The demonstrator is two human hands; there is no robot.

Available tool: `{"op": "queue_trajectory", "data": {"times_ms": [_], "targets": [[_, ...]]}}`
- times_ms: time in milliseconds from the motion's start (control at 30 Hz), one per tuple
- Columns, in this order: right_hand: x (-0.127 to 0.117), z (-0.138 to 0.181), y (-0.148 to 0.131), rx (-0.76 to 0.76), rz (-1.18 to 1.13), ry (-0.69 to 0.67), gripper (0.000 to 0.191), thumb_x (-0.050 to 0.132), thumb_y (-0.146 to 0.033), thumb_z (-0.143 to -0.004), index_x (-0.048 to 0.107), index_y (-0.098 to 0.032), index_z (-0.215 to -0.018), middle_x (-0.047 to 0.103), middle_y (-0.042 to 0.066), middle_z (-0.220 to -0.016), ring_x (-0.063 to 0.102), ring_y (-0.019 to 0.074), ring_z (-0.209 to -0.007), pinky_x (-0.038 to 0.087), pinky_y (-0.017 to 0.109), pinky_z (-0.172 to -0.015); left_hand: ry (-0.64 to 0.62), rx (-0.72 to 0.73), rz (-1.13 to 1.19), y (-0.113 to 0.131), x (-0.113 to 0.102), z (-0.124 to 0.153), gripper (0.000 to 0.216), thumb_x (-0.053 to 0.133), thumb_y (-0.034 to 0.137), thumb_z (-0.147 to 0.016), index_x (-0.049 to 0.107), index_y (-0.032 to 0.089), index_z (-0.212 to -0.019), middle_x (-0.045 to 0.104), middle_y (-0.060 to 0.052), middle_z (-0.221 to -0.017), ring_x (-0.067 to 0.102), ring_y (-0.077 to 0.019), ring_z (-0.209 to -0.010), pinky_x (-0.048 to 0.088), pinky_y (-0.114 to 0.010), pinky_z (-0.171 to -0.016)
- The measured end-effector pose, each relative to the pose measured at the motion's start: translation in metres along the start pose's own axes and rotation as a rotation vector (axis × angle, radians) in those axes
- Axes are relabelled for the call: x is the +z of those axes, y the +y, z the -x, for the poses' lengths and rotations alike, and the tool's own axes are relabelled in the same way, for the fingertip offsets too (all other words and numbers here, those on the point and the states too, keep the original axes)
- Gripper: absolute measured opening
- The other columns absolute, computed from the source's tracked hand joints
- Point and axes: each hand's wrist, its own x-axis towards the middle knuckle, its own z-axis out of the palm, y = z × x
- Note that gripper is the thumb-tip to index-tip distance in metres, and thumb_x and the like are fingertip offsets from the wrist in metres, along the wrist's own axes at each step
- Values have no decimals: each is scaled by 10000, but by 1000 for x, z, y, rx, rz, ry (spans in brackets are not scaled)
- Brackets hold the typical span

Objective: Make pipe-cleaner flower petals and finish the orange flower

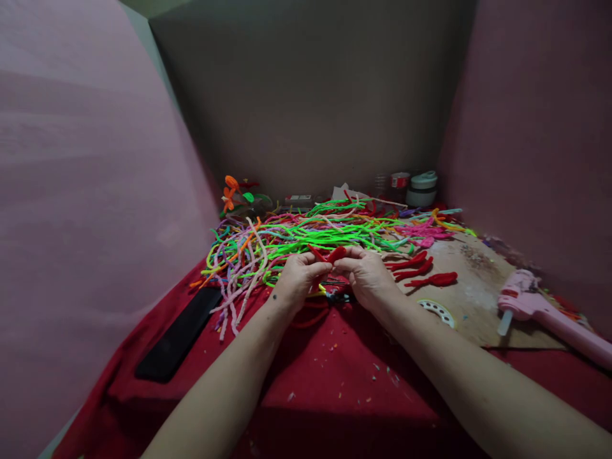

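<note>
Between my two hands is a red pipe cleaner (337, 254), bent into a folded shape. My left hand (300, 275) pinches one end of it, and my right hand (364, 273) grips the other end with thumb and fingers. Both hands are just above the near edge of a large heap of coloured pipe cleaners (329, 236), mostly bright green. Right of my right hand, several red pipe-cleaner pieces (433, 279) with looped ends lie on a board. Beneath my hands, a dark tool with a bit of yellow (337, 296) is partly hidden.
A black phone-like slab (179, 335) lies at left on the red cloth (329, 382). On the right, a pink glue gun (530, 306) and a white ring with holes (436, 312) rest on the brown board (478, 296). Orange flowers (230, 191) and a lidded container (422, 189) stand behind.
</note>
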Motion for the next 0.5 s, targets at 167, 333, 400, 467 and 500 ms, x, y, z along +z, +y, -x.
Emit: {"op": "queue_trajectory", "data": {"times_ms": [167,333,400,467,500], "targets": [[2,3,-7,34,10,-34,82,652,-148,-525,653,-135,-607,610,-7,-570,509,101,-518,408,251,-559,16,30,-30,3,1,1,127,647,242,-579,589,129,-575,431,58,-425,326,-39,-367,202,-198,-390],[4,3,-9,54,40,41,136,701,-250,-539,647,-127,-559,611,10,-550,515,99,-472,417,245,-505,26,50,-70,1,2,0,131,641,250,-585,593,129,-574,452,51,-426,334,-46,-381,209,-198,-403],[4,2,-9,87,16,83,122,703,-229,-530,639,-125,-545,608,8,-535,508,93,-436,423,244,-482,37,76,-69,0,2,-1,130,651,248,-569,605,128,-587,498,37,-457,374,-59,-410,239,-197,-420],[4,2,-9,109,-20,117,100,696,-201,-534,632,-124,-539,600,6,-516,498,87,-408,429,242,-463,37,93,-46,1,4,-1,130,659,238,-552,617,129,-608,539,24,-497,417,-72,-442,270,-198,-438],[4,2,-9,115,-33,127,88,691,-186,-538,628,-124,-536,596,5,-508,494,85,-400,431,239,-455,36,94,-36,1,4,-1,128,660,234,-548,619,130,-612,552,21,-511,428,-73,-450,279,-198,-444]]}}
